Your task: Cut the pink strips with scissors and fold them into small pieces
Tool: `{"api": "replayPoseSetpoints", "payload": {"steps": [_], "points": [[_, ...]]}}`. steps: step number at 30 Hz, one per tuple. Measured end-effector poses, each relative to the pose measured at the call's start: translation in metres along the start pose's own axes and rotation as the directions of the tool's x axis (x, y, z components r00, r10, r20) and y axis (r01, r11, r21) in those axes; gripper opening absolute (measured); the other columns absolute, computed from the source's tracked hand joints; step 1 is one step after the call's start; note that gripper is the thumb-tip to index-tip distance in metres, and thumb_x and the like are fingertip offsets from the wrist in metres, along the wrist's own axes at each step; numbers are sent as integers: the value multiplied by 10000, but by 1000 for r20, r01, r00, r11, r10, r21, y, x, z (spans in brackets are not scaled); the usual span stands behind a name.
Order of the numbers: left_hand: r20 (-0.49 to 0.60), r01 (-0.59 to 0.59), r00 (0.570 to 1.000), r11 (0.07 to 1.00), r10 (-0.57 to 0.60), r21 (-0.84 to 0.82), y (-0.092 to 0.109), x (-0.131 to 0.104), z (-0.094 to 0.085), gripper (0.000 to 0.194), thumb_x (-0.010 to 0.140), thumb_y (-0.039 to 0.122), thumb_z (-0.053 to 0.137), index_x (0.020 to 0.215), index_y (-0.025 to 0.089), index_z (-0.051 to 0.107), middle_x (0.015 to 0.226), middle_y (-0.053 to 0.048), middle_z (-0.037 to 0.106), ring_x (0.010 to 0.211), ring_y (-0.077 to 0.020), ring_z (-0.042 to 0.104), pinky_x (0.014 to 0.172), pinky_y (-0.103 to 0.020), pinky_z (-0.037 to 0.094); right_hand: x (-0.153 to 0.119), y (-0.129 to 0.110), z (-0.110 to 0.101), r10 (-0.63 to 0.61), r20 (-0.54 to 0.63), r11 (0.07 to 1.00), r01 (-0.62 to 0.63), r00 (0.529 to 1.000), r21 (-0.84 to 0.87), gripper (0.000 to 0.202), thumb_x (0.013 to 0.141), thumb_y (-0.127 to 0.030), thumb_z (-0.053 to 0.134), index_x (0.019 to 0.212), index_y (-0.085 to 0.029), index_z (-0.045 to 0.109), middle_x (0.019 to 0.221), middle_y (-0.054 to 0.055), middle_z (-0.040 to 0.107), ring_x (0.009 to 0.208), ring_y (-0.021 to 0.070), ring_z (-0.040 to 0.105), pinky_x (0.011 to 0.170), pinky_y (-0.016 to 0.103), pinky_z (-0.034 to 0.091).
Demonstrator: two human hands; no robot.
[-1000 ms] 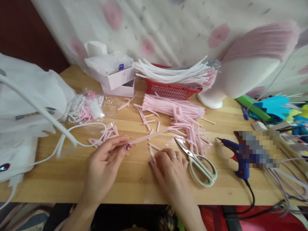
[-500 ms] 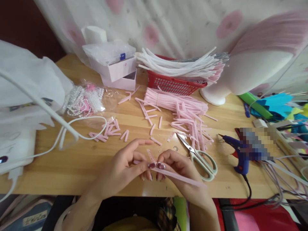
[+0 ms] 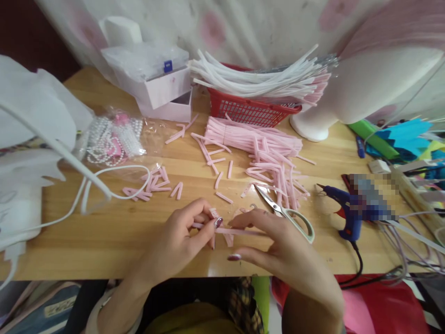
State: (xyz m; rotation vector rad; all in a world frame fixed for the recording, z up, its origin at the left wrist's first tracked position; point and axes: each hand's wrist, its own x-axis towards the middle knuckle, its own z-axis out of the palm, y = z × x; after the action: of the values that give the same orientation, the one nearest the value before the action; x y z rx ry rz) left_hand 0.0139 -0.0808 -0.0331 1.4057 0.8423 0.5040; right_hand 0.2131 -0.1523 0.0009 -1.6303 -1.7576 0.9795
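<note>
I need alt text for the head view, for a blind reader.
The left hand pinches a pink strip above a table; the right hand, thumb spread, is beside it. Beyond lie scissors, a pink bundle and a red basket.

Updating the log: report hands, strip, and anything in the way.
Left hand pinching pink strip. Right hand open beside it. Scissors partly hidden by right hand.

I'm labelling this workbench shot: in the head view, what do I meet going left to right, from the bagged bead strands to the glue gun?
bead strands → left hand → right hand → glue gun
</note>
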Motion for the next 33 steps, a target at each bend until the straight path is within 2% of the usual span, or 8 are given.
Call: {"api": "replayPoseSetpoints", "payload": {"steps": [3, 8, 10, 14, 17, 21, 26, 33], "points": [[-15, -9, 1000, 1000, 9, -13, -1, 1, 5, 118, 929, 265, 558, 818, 228, 555, 634, 58, 629, 604, -113, 631, 605, -203, 497, 3, -6, 13, -10, -15, 994, 9, 1000, -112, 207, 993, -350, 542, 923, -225, 692, 807, 24, 715, 758, 183, 664, 697, 284, 491], [-345, -83, 937, 994, 56, -66, -5, 6, 4, 170, 868, 289, 637, 738, 200, 573, 694, 33, 632, 634, -109, 630, 608, -198, 531, -9, 2, 11, -10, -139, 997, 0, 990, -77, 278, 1027, -250, 423, 842, -210, 626, 621, -26, 597, 532, 121, 559, 558, 229, 426], [-389, -87, 921, 981, 14, -170, -7, 8, 3, 168, 849, 292, 654, 744, 194, 567, 729, 15, 689, 618, -115, 658, 589, -207, 556, -14, 3, 10, -17, -244, 998, 1, 970, -68, 285, 1023, -274, 433, 808, -211, 610, 574, -36, 524, 500, 119, 514, 512, 227, 393], [-431, -111, 902, 960, -11, -255, -8, 11, 9, 230, 813, 280, 721, 994, 188, 611, 779, -8, 759, 702, -157, 732, 663, -242, 608, -14, -6, 27, 36, -378, 998, -16, 925, 56, 393, 1038, -330, 410, 675, -209, 498, 572, -29, 471, 512, 114, 456, 493, 233, 350], [-400, -119, 916, 954, -2, -276, -7, 8, 16, 356, 827, 283, 724, 1151, 186, 612, 875, -37, 788, 776, -172, 758, 731, -251, 622, -12, -14, 50, 115, -287, 967, -41, 951, 250, 429, 1053, -356, 373, 661, -205, 457, 566, -36, 445, 503, 103, 423, 494, 233, 339], [-322, -71, 945, 927, -56, -368, -5, 3, 24, 267, 859, 308, 714, 1087, 192, 637, 949, -66, 804, 849, -198, 776, 778, -258, 628, -9, -16, 69, 143, -155, 921, -74, 978, 382, 452, 1061, -364, 349, 674, -193, 507, 599, -17, 522, 535, 110, 481, 534, 243, 372], [-341, -64, 938, 930, -68, -362, 0, -2, 27, 248, 887, 355, 685, 1052, 177, 632, 1016, -108, 794, 888, -245, 776, 790, -316, 644, -8, -10, 64, 112, -236, 953, -36, 965, 302, 423, 1048, -340, 369, 710, -186, 570, 650, 6, 560, 596, 141, 512, 596, 276, 388], [-357, -82, 930, 905, -81, -418, 5, -8, 28, 211, 897, 336, 664, 1033, 182, 620, 1054, -107, 788, 940, -236, 764, 816, -302, 636, -8, -9, 56, 55, -243, 968, 8, 969, 252, 383, 1040, -302, 382, 694, -195, 509, 671, -2, 529, 608, 137, 484, 604, 281, 369]]}}
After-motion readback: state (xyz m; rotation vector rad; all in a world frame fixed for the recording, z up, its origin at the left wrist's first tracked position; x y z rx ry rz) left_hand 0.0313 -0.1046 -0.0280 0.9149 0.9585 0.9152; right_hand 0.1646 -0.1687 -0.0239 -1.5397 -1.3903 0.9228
